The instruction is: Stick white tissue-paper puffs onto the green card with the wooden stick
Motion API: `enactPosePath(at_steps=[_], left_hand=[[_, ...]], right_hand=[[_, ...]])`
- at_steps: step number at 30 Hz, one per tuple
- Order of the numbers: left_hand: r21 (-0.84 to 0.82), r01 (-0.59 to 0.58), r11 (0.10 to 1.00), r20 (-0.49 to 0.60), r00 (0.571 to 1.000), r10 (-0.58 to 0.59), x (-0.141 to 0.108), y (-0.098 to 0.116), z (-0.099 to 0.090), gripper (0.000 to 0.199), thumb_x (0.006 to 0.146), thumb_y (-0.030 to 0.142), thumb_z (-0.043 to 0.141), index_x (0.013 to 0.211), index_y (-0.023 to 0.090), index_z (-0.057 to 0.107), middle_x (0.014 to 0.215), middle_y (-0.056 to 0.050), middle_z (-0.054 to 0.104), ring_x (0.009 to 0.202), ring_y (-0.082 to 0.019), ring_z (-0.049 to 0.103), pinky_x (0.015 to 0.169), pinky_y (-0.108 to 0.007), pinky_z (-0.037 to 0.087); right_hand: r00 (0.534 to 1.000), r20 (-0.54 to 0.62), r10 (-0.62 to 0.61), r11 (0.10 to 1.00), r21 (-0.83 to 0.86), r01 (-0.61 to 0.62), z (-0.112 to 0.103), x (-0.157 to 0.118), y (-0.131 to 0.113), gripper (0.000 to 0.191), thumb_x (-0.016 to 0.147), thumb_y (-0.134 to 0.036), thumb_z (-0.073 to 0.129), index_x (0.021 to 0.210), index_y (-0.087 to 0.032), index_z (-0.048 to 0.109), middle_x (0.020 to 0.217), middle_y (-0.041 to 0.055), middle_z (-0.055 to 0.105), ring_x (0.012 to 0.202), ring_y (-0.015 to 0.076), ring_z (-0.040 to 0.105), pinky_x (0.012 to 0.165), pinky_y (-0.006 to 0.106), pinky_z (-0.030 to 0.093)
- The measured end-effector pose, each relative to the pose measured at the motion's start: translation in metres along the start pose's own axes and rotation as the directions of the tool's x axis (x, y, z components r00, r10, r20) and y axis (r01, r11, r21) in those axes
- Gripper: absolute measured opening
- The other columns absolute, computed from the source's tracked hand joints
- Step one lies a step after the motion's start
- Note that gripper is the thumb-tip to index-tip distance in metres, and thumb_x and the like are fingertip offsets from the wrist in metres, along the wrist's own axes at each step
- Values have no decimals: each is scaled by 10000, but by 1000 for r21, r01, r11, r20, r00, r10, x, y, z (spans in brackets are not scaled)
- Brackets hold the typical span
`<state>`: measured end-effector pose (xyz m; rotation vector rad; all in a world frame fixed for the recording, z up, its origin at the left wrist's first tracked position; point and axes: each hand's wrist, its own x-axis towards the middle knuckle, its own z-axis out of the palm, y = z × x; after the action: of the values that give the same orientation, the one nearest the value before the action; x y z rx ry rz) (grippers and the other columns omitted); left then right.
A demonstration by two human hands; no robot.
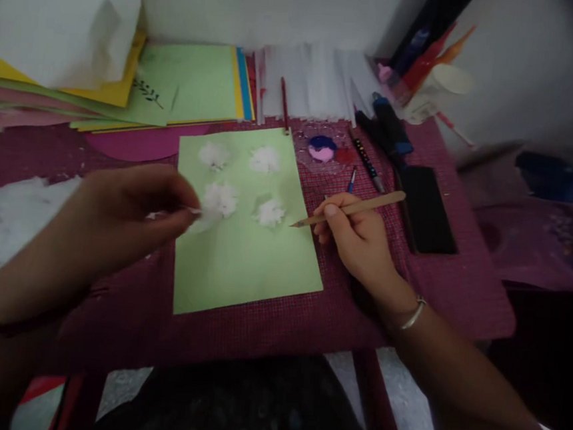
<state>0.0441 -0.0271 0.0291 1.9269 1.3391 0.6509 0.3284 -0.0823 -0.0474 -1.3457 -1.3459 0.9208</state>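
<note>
A light green sheet of paper [246, 265] lies on the table, bearing several fluffy white tufts [220, 200] in two rows. My left hand [136, 208] hovers over the sheet's left edge, thumb and forefinger pinched on a small, thin white scrap [195, 212]. In my right hand [352, 231] is a pointed wooden stick [375, 203], held like a pen. Its tip hangs over the right side of the sheet, close to the lower right tuft [270, 212]. To the left, partly behind my left forearm, white paper pieces [11, 207] are spread out.
Coloured paper sheets [198, 77] are stacked at the back left, with white strips [308, 83] beside them. A paint palette [322, 148], a dotted pen [366, 160], scissors [381, 136] and a black phone [427, 210] lie to the right. The table's front edge runs close to my lap.
</note>
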Motion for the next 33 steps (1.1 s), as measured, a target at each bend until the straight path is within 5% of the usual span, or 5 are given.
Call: enactPosePath(at_steps=[5, 8, 15, 24, 33], left_hand=[[-110, -76, 991, 226, 969, 99, 40, 25, 50, 92, 734, 244, 668, 789, 184, 626, 648, 26, 617, 580, -112, 548, 515, -223, 406], [-20, -119, 993, 357, 927, 119, 52, 25, 67, 106, 769, 271, 609, 724, 184, 648, 591, 27, 604, 537, -101, 524, 487, -208, 374], [237, -479, 845, 448, 826, 342, 73, 16, 95, 192, 791, 224, 575, 658, 162, 698, 709, -43, 629, 696, -154, 573, 678, -288, 435], [203, -489, 848, 412, 829, 379, 77, 4, 100, 222, 818, 222, 590, 652, 169, 728, 648, -23, 558, 654, -149, 539, 642, -295, 396], [146, -374, 916, 388, 873, 295, 76, 5, 105, 194, 802, 227, 596, 669, 178, 728, 652, -10, 566, 639, -130, 545, 594, -266, 402]], right_hand=[[999, 4, -46, 999, -1, 46, -2, 1, -3, 222, 980, -320, 490, 838, -191, 602, 656, -33, 598, 530, 82, 556, 502, 226, 432], [997, -34, -63, 998, -4, 63, -5, 2, -6, 213, 980, -304, 493, 837, -189, 601, 669, -33, 600, 536, 79, 555, 508, 227, 426], [984, -128, -122, 992, -48, 116, -14, 5, -11, 238, 983, -325, 488, 820, -194, 600, 649, -28, 589, 538, 93, 548, 526, 243, 422], [972, 102, -212, 972, -81, 220, -1, 2, -8, 287, 948, -222, 508, 666, -193, 549, 715, -5, 623, 624, 100, 573, 570, 250, 426], [964, 88, -252, 957, -126, 261, 2, 1, -7, 246, 947, -189, 497, 707, -196, 550, 712, -12, 612, 648, 101, 573, 606, 258, 425]])
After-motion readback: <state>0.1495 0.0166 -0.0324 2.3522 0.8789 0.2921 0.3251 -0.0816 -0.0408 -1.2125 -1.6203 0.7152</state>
